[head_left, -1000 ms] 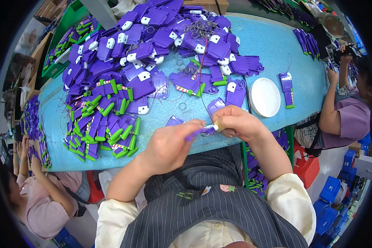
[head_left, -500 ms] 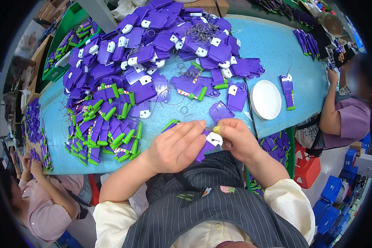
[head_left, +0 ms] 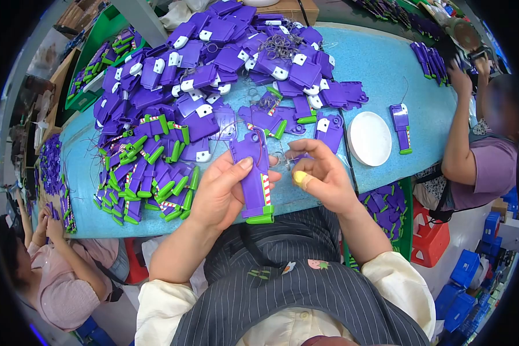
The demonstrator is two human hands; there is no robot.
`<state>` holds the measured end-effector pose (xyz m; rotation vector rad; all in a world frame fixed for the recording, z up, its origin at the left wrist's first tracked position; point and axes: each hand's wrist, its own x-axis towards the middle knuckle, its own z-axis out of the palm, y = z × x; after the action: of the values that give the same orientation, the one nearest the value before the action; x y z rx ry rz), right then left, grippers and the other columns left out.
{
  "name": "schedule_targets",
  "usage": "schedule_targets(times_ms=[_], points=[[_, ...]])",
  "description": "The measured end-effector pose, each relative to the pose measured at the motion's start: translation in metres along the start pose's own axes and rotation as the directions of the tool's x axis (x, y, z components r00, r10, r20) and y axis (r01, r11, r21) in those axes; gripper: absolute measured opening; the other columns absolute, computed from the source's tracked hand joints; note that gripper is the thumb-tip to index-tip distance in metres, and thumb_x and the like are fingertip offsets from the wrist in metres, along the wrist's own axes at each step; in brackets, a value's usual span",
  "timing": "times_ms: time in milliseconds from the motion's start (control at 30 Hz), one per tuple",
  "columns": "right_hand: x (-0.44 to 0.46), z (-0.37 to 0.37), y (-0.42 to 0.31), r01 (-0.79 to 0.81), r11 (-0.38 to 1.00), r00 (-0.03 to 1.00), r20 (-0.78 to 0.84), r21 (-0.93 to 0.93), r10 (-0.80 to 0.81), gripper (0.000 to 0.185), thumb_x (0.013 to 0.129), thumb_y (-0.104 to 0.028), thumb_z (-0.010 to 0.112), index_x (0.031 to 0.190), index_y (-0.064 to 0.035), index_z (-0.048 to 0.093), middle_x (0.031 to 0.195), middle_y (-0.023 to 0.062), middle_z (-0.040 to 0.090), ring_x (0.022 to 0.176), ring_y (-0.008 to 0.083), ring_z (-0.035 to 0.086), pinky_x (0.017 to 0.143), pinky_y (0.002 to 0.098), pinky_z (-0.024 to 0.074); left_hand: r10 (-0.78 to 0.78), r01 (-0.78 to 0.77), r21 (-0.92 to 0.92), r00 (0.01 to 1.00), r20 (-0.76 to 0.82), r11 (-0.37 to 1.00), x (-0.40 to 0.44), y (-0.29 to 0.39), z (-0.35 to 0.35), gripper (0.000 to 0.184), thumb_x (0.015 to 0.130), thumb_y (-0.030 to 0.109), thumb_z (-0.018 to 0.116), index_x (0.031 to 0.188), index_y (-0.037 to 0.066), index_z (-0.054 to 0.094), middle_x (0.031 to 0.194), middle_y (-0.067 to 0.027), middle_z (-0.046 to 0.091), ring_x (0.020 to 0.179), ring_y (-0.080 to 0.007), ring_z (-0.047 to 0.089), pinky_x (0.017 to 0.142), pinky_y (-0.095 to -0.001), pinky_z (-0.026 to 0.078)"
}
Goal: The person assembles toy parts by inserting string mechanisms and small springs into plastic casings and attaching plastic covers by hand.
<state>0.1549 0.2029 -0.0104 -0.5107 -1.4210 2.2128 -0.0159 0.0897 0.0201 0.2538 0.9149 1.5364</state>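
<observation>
My left hand [head_left: 222, 193] holds a purple part with a green end and a red-and-white striped edge [head_left: 252, 184], thumb on its face. A thin red wire curves over the top of this part. Just to the right, my right hand [head_left: 322, 176] is half curled, with a yellow cover on its thumb. Small metallic rings or wires [head_left: 285, 160] show at its fingertips, too fine to make out. Behind my hands lie a striped purple part [head_left: 268, 118] and a purple piece with a white corner [head_left: 330, 130].
A large heap of purple pieces [head_left: 213, 57] covers the back left, with green-ended parts [head_left: 144, 167] in front. A white dish [head_left: 369, 138] stands right of my hands, beside one finished-looking part [head_left: 401, 128]. A green bin [head_left: 406, 230] is below the edge. People sit on both sides.
The white-cornered purple piece is no longer between my hands. My left hand now holds the green-ended striped part, and my right hand has opened partly near the small metallic bits.
</observation>
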Motion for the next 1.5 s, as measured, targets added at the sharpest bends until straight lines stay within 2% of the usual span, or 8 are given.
schedule_targets(times_ms=[300, 567, 667, 767, 833, 1100, 1267, 1500], points=[[-0.002, 0.019, -0.011, 0.302, 0.536, 0.886, 0.025, -0.788, -0.463, 0.025, 0.070, -0.002, 0.066, 0.094, -0.0001, 0.060, 0.087, 0.0103, 0.052, 0.075, 0.0178, 0.053, 0.060, 0.0267, 0.0416, 0.012, -0.010, -0.058, 0.999, 0.030, 0.998, 0.001, -0.007, -0.006, 0.027, 0.092, 0.014, 0.049, 0.114, -0.001, 0.046, 0.108, -0.0181, 0.059, 0.093, -0.0250, 0.063, 0.079, -0.0339, 0.053], [0.003, 0.017, -0.004, 0.270, 0.598, 0.900, -0.024, -0.754, -0.436, 0.013, 0.075, 0.000, 0.060, 0.086, 0.0002, 0.053, 0.086, 0.0080, 0.048, 0.069, 0.0151, 0.049, 0.059, 0.0254, 0.0405, -0.067, 0.076, -0.138, 0.995, 0.069, 0.988, 0.000, -0.010, -0.015, 0.024, 0.092, 0.013, 0.048, 0.111, -0.002, 0.049, 0.107, -0.0185, 0.059, 0.094, -0.0248, 0.063, 0.079, -0.0334, 0.053], [0.001, 0.027, 0.005, 0.177, 0.926, 0.936, -0.234, -0.332, -0.263, 0.014, 0.076, 0.001, 0.058, 0.088, 0.0006, 0.050, 0.086, 0.0069, 0.046, 0.068, 0.0127, 0.046, 0.058, 0.0242, 0.0400, -0.051, 0.068, -0.206, 0.995, 0.084, 0.976, 0.001, -0.014, -0.012, 0.024, 0.092, 0.013, 0.048, 0.110, -0.002, 0.051, 0.108, -0.0180, 0.059, 0.094, -0.0242, 0.063, 0.079, -0.0328, 0.053], [-0.001, 0.028, 0.002, 0.206, 0.894, 0.896, -0.290, -0.397, -0.335, 0.016, 0.075, 0.001, 0.058, 0.088, 0.0001, 0.051, 0.087, 0.0081, 0.046, 0.067, 0.0133, 0.047, 0.055, 0.0235, 0.0399, -0.052, 0.071, -0.234, 0.995, 0.087, 0.969, 0.003, -0.019, -0.017, 0.024, 0.092, 0.013, 0.048, 0.110, -0.002, 0.052, 0.109, -0.0177, 0.060, 0.094, -0.0237, 0.063, 0.079, -0.0324, 0.053], [-0.003, 0.025, -0.005, 0.328, 0.470, 0.837, 0.023, -0.819, -0.546, 0.017, 0.074, 0.001, 0.059, 0.089, -0.0005, 0.051, 0.087, 0.0093, 0.046, 0.066, 0.0144, 0.048, 0.054, 0.0232, 0.0405, -0.082, 0.099, -0.240, 0.993, 0.080, 0.966, 0.002, -0.020, -0.017, 0.024, 0.092, 0.013, 0.048, 0.110, -0.002, 0.052, 0.109, -0.0177, 0.060, 0.094, -0.0235, 0.063, 0.079, -0.0322, 0.053], [-0.009, 0.018, -0.009, 0.267, 0.587, 0.876, -0.062, -0.765, -0.478, 0.022, 0.069, 0.001, 0.061, 0.088, -0.0004, 0.051, 0.088, 0.0131, 0.048, 0.072, 0.0219, 0.051, 0.059, 0.0294, 0.0429, -0.002, 0.009, -0.165, 0.999, 0.042, 0.986, -0.001, -0.026, -0.003, 0.024, 0.092, 0.013, 0.048, 0.109, -0.003, 0.052, 0.107, -0.0189, 0.060, 0.094, -0.0233, 0.063, 0.079, -0.0323, 0.052], [-0.005, 0.015, -0.012, 0.345, 0.164, 0.725, 0.151, -0.924, -0.671, 0.024, 0.066, -0.003, 0.062, 0.087, -0.0008, 0.050, 0.092, 0.0155, 0.050, 0.093, 0.0338, 0.050, 0.080, 0.0413, 0.0399, -0.020, 0.021, -0.137, 1.000, 0.008, 0.990, -0.002, -0.030, 0.001, 0.025, 0.092, 0.013, 0.048, 0.110, -0.003, 0.050, 0.106, -0.0192, 0.060, 0.092, -0.0240, 0.063, 0.080, -0.0334, 0.052], [-0.005, 0.013, 0.002, 0.354, 0.256, 0.782, 0.135, -0.900, -0.608, 0.024, 0.066, -0.005, 0.064, 0.086, -0.0014, 0.051, 0.101, 0.0165, 0.054, 0.092, 0.0342, 0.054, 0.078, 0.0422, 0.0417, 0.050, -0.051, -0.045, 0.998, -0.037, 0.998, -0.004, -0.027, 0.012, 0.024, 0.091, 0.013, 0.049, 0.107, -0.004, 0.051, 0.101, -0.0179, 0.062, 0.085, -0.0203, 0.065, 0.075, -0.0292, 0.054]])
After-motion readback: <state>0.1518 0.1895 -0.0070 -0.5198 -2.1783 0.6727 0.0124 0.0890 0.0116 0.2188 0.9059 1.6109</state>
